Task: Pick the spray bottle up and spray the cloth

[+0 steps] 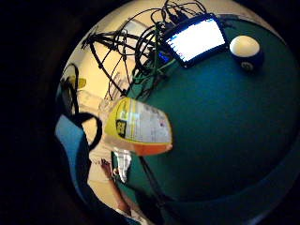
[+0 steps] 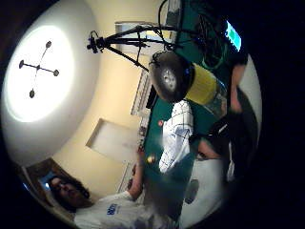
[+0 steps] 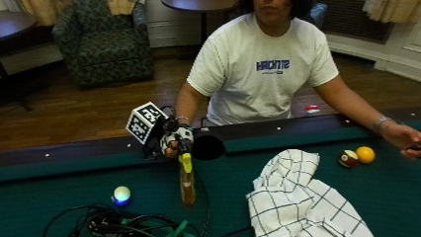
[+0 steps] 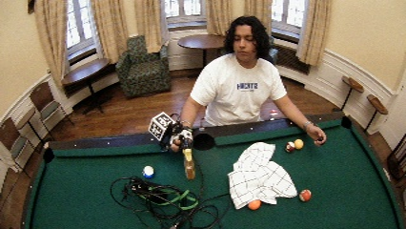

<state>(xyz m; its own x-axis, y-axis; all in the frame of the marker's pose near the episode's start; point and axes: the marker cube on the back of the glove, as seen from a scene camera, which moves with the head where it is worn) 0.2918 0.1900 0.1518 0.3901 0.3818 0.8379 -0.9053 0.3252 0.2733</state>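
Note:
My gloved right hand (image 3: 172, 141) grips the top of a spray bottle (image 3: 187, 178) with a yellow head and an amber body, held upright over the green felt near the table's far rail. In the wide outside view the hand (image 4: 178, 139) and the bottle (image 4: 188, 165) show the same way. A white checked cloth (image 3: 304, 200) lies crumpled on the felt to the right of the bottle, apart from it; the wide outside view shows the cloth (image 4: 258, 175) too. The little finger side palm view shows the bottle's label (image 1: 140, 127) close up. The thumb side palm view looks along the bottle (image 2: 188, 83) toward the cloth (image 2: 175, 134).
A blue-and-white ball (image 3: 121, 195) and a tangle of black and green cables (image 4: 162, 198) lie left of the bottle. A striped ball (image 3: 347, 158) and an orange ball (image 3: 365, 154) sit by the person's bare hand (image 3: 408, 143). A corner pocket (image 3: 208, 147) opens beside my hand.

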